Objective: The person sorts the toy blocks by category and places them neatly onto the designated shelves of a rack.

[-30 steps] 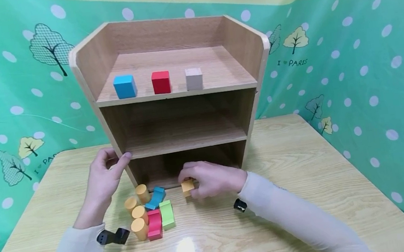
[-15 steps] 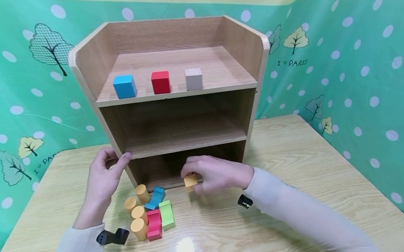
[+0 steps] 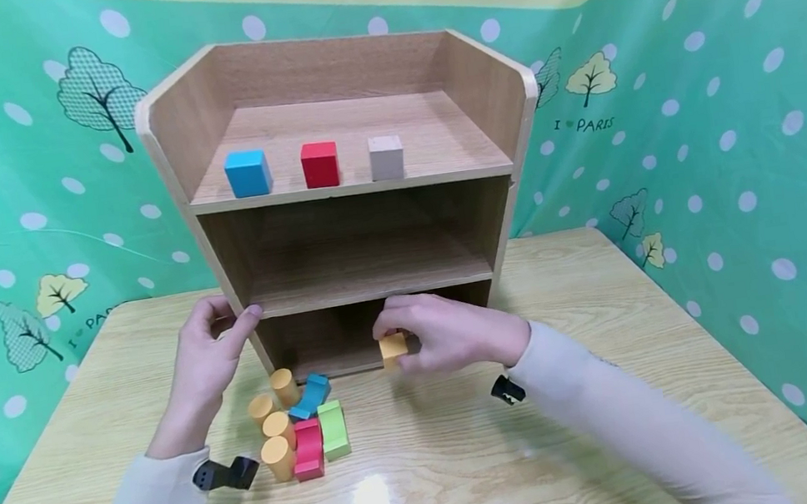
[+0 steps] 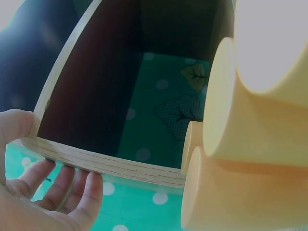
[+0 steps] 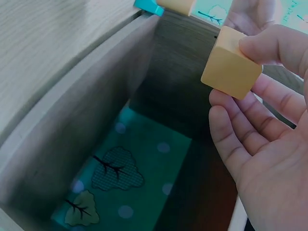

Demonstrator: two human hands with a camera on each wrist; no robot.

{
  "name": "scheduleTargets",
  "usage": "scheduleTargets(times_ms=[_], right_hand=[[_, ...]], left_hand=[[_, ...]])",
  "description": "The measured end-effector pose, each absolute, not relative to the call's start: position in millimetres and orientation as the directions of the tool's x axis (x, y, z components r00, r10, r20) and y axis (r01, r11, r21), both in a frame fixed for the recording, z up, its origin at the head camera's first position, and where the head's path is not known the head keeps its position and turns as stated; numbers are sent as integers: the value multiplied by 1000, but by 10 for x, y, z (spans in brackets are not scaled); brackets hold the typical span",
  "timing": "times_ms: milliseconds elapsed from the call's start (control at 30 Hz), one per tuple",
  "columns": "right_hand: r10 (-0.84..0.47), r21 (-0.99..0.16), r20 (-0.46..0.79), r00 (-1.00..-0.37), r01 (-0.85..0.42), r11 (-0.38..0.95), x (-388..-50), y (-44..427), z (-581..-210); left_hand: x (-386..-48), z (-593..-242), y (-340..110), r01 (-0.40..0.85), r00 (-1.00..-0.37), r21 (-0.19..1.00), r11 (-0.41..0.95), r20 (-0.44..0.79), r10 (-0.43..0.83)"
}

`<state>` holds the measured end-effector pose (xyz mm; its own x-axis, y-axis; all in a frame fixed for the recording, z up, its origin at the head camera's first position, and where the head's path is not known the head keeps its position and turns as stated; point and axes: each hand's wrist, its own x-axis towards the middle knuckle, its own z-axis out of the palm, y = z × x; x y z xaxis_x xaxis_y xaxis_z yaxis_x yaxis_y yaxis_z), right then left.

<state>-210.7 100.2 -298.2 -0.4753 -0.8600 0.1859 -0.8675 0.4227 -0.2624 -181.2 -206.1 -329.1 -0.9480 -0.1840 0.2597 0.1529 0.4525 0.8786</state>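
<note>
Green dotted cloth (image 3: 704, 110) hangs behind a pale wooden table (image 3: 560, 292). On the table, towards its back edge, stands a wooden shelf (image 3: 342, 117) of three levels. A person's left hand (image 3: 208, 360) grips the shelf's left side panel at the height of the middle board, thumb on the front edge, fingers on the outer face. The right hand (image 3: 451, 332) pinches a yellow cube (image 3: 394, 349) between thumb and fingers, in front of the shelf's bottom edge, near the middle; whether the cube touches table or shelf cannot be told. Before the shelf's lower left corner, three notched blocks lie close together: a green block (image 3: 334, 430), a pinkish-red block (image 3: 309, 450) and, slanting nearest the shelf, a blue block (image 3: 311, 396). Just left of them, four upright yellow cylinders (image 3: 279, 459) are bunched. Along the top level's front edge sit a blue cube (image 3: 248, 174) towards the left corner, a red cube (image 3: 321, 166) left of the middle and a white cube (image 3: 386, 159) right of it.
</note>
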Motion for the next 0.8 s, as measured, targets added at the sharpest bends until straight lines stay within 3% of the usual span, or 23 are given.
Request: scheduleTargets(times_ms=[367, 800], right_hand=[[-869, -258, 222, -443, -886, 385, -2051, 1113, -2727], [-851, -204, 263, -455, -888, 412, -2048, 1266, -2484]], left_hand=[[-1816, -3294, -2066, 143, -948, 881, 451, 253, -193], [-1816, -3295, -2060, 142, -948, 879, 455, 253, -192]])
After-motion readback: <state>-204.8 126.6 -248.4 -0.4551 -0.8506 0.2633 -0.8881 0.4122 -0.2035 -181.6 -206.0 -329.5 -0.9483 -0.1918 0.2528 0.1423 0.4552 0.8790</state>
